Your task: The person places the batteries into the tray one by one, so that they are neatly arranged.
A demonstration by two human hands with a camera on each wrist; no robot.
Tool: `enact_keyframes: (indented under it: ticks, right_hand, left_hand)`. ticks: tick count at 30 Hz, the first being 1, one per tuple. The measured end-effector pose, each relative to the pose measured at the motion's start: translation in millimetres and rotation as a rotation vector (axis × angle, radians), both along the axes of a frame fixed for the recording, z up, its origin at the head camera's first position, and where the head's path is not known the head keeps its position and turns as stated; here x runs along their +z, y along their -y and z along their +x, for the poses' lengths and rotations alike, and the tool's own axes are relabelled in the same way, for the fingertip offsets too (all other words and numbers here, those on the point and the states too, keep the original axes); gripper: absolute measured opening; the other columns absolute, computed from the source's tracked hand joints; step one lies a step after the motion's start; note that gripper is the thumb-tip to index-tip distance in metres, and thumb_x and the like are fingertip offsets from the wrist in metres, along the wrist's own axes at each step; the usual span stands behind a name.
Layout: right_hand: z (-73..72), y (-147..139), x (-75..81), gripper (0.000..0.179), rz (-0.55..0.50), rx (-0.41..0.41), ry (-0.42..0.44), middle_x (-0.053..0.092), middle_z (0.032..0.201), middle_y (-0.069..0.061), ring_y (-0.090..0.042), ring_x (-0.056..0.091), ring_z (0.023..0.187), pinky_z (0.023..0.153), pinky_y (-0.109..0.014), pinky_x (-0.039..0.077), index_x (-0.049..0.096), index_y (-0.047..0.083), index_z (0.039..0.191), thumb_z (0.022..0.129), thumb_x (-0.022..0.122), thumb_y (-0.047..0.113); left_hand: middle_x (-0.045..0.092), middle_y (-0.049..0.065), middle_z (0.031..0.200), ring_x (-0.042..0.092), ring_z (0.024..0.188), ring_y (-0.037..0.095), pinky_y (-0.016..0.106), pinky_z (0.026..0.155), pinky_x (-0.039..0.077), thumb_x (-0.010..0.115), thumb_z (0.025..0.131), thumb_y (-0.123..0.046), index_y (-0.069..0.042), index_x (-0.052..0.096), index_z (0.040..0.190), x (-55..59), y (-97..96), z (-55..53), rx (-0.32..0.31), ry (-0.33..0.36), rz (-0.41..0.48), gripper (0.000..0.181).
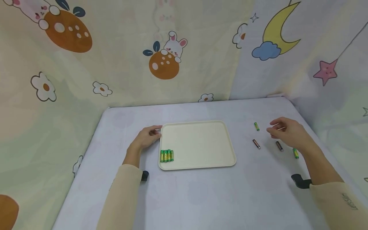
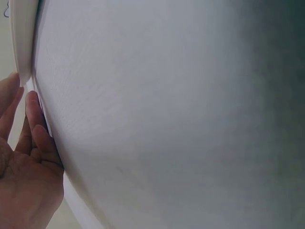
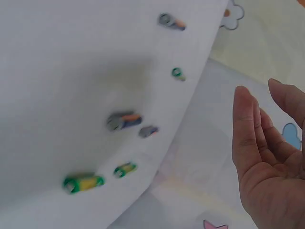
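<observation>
My left hand (image 1: pixel 147 136) touches the left rim of a cream tray (image 1: pixel 198 143) with its thumb and fingertips. In the left wrist view the fingertips meet the tray's edge (image 2: pixel 24 43). Several green-and-yellow batteries (image 1: pixel 165 156) stand side by side in a row in the tray's near left corner. My right hand (image 1: pixel 288 130) hovers over the table's right side, fingers loosely bent, thumb apart and nothing between them. Around it lie a small green battery (image 1: pixel 256 126), a dark battery with a copper-coloured end (image 1: pixel 256 144), another dark one (image 1: pixel 279 146) and a green one (image 1: pixel 295 153).
The right wrist view shows several loose green batteries (image 3: pixel 83 183) and dark batteries (image 3: pixel 124 120) spread toward the table edge. A white cloth covers the table (image 1: pixel 201 198). Behind it hangs a printed curtain (image 1: pixel 120 57) with rabbits, flowers and a moon.
</observation>
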State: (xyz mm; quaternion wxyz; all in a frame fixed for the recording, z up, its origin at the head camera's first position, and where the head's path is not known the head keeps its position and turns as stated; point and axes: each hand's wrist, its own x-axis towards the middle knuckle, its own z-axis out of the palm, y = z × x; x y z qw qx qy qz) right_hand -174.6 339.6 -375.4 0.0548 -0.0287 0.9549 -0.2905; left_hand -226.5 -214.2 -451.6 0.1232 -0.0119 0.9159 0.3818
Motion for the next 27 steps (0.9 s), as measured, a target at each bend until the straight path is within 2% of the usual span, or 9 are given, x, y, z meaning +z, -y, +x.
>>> enact_keyframes:
  ticks: [7,12,18,23,27]
  right_hand:
    - [11.3,-38.8,-12.2,0.060,0.069,-0.021,0.039,0.065,0.114,-0.029,-0.034,0.072,0.091,0.068,-0.033,0.051,0.049,-0.008,0.135,0.102,0.064,0.040]
    - [16.4,-58.4,-15.2,0.063,0.073,-0.035,0.062,0.063,0.118,-0.034,-0.036,0.070,0.092,0.068,-0.039,0.051,0.047,-0.010,0.136,0.103,0.061,0.042]
    - [20.6,-71.9,-22.0,0.069,0.078,-0.108,0.125,0.057,0.120,-0.038,-0.041,0.065,0.095,0.068,-0.043,0.052,0.045,-0.012,0.134,0.102,0.060,0.047]
    - [24.1,-80.7,-26.9,0.070,0.073,-0.150,0.177,0.060,0.112,-0.035,-0.032,0.069,0.085,0.069,-0.043,0.051,0.044,-0.015,0.132,0.102,0.062,0.045]
    - [27.1,-89.3,-32.9,0.072,0.076,-0.169,0.214,0.064,0.102,-0.029,-0.033,0.064,0.086,0.071,-0.048,0.049,0.045,-0.016,0.129,0.101,0.062,0.047]
  left_hand:
    - [0.061,0.008,0.123,0.055,0.110,0.026,0.041,0.093,0.045,0.064,0.102,-0.030,-0.023,0.056,0.148,0.7,-1.4,1.5,-0.007,0.007,-0.005,0.048]
    - [0.061,0.008,0.124,0.054,0.110,0.026,0.042,0.093,0.045,0.063,0.102,-0.031,-0.023,0.056,0.149,-0.2,0.2,1.4,-0.002,0.006,-0.010,0.048]
    - [0.061,0.009,0.124,0.054,0.111,0.026,0.042,0.093,0.045,0.064,0.102,-0.031,-0.023,0.056,0.149,-3.6,2.6,2.1,-0.001,0.005,-0.005,0.049]
    - [0.061,0.009,0.124,0.054,0.111,0.027,0.042,0.093,0.045,0.064,0.102,-0.030,-0.023,0.056,0.149,-2.9,2.2,1.6,-0.006,0.003,0.006,0.048]
    - [0.060,0.008,0.123,0.054,0.110,0.026,0.041,0.092,0.045,0.064,0.101,-0.031,-0.024,0.056,0.148,-1.5,1.3,0.4,-0.007,0.002,0.008,0.048]
